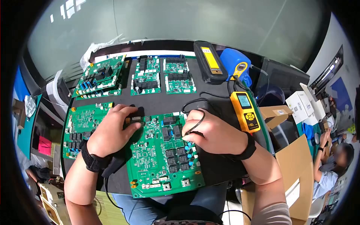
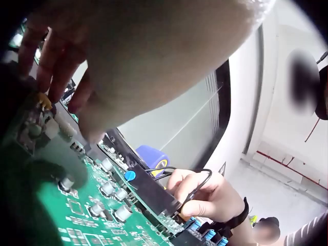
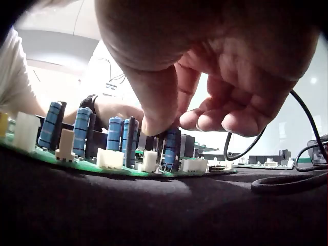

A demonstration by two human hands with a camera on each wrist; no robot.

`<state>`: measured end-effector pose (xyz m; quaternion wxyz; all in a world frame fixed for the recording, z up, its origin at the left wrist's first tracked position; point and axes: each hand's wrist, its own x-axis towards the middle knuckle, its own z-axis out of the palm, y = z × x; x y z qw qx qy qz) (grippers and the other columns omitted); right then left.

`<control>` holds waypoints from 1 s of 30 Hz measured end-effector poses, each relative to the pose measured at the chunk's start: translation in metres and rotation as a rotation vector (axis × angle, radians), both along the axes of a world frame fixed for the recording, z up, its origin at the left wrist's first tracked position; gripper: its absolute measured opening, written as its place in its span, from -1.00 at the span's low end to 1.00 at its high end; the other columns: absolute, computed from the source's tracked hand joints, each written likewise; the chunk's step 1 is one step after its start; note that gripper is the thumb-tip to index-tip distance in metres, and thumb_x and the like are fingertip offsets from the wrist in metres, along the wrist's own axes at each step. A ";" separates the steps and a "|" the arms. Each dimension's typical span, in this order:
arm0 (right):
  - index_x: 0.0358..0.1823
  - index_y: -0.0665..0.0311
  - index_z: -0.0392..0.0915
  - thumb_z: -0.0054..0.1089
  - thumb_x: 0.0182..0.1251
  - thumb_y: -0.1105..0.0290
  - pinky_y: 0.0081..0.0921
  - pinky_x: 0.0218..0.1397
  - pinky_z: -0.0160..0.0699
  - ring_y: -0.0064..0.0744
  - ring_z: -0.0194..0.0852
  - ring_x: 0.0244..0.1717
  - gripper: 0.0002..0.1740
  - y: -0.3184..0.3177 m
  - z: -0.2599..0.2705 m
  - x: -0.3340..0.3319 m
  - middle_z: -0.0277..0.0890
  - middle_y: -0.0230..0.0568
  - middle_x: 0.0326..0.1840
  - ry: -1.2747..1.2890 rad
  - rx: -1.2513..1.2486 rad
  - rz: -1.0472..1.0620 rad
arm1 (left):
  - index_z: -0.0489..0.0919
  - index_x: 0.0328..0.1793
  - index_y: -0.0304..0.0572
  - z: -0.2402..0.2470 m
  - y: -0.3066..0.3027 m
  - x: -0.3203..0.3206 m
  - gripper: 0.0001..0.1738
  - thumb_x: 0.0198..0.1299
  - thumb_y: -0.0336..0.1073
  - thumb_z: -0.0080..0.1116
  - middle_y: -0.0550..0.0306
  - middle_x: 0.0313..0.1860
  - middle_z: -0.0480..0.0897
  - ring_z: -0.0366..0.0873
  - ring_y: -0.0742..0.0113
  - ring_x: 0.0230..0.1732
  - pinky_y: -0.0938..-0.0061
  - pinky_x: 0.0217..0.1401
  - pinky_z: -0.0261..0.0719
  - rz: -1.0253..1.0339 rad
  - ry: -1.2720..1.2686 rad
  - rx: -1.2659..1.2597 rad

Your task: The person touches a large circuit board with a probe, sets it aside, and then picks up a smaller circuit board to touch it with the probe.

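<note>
A large green circuit board (image 1: 161,157) lies on a black mat (image 1: 219,170) in front of me. My left hand (image 1: 133,118) grips its far left corner, fingers curled over the edge and thumb on top; the left wrist view shows the fingertips (image 2: 77,105) by a small yellow part. At the board's right edge my right hand (image 1: 186,133) pinches a thin black probe lead (image 1: 195,123) that loops over the fingers. In the right wrist view thumb and fingers (image 3: 169,123) meet just above a row of blue cylindrical components (image 3: 82,130). The lead runs to a yellow handheld meter (image 1: 245,110).
Several more green boards lie at the back (image 1: 101,77) (image 1: 146,77) (image 1: 179,75) and at the left (image 1: 80,123). A black device with a yellow label (image 1: 210,62) and a blue unit (image 1: 236,65) stand behind the meter. Cardboard boxes (image 1: 296,168) and a seated person (image 1: 333,165) are at the right.
</note>
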<state>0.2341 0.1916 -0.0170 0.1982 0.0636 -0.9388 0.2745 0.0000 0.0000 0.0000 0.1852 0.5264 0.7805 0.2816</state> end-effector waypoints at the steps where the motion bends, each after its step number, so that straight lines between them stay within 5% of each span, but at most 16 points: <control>1: -0.34 0.26 0.64 0.22 0.23 0.48 -0.22 0.12 0.49 -0.08 0.47 -0.10 -0.95 -0.001 0.000 -0.001 0.49 -0.17 -0.23 0.016 -0.011 0.000 | 0.60 0.30 -0.25 0.000 -0.002 0.000 -0.42 0.20 -0.19 0.48 -0.12 0.19 0.58 0.48 -0.08 0.28 0.14 0.39 0.43 -0.025 0.066 0.003; 6: -0.35 0.27 0.63 0.21 0.24 0.48 -0.21 0.10 0.49 -0.08 0.47 -0.10 -0.95 -0.001 0.000 0.005 0.48 -0.16 -0.26 -0.006 -0.039 -0.015 | 0.62 0.29 -0.23 -0.003 0.000 0.005 -0.34 0.06 -0.20 0.59 -0.10 0.10 0.58 0.48 -0.12 0.21 0.13 0.35 0.44 -0.095 0.176 -0.028; 15: -0.35 0.28 0.61 0.26 0.19 0.52 -0.19 0.09 0.50 -0.03 0.48 -0.13 -0.98 -0.003 0.001 0.004 0.46 -0.13 -0.24 0.008 -0.017 -0.024 | 0.62 0.20 -0.24 -0.006 0.008 -0.005 -0.37 0.03 -0.19 0.63 -0.04 0.05 0.60 0.47 -0.04 0.19 0.17 0.32 0.45 -0.087 0.010 -0.081; 21: -0.33 0.28 0.61 0.24 0.21 0.53 -0.18 0.07 0.51 -0.02 0.48 -0.12 -0.98 -0.004 0.003 0.004 0.46 -0.12 -0.25 0.003 -0.020 -0.018 | 0.61 0.18 -0.27 -0.007 0.010 -0.010 -0.43 0.09 -0.23 0.61 0.02 -0.07 0.66 0.62 0.22 -0.05 0.35 0.06 0.61 -0.081 -0.076 -0.014; 23: -0.34 0.29 0.61 0.24 0.22 0.52 -0.18 0.07 0.51 -0.02 0.49 -0.15 -0.99 -0.005 0.003 0.003 0.47 -0.12 -0.27 0.014 -0.044 -0.021 | 0.63 0.12 -0.32 -0.002 0.012 -0.013 -0.52 0.15 -0.28 0.57 0.13 -0.20 0.68 0.62 0.40 -0.19 0.48 -0.09 0.61 -0.014 -0.289 -0.077; 30: -0.30 0.30 0.64 0.29 0.21 0.55 -0.26 0.00 0.53 -0.11 0.52 -0.13 -0.95 -0.002 0.004 0.002 0.49 -0.19 -0.27 0.018 -0.034 -0.003 | 0.66 -0.01 -0.35 0.000 0.011 -0.017 -0.67 0.21 -0.33 0.52 0.23 -0.28 0.69 0.59 0.52 -0.24 0.53 -0.17 0.56 0.012 -0.366 -0.101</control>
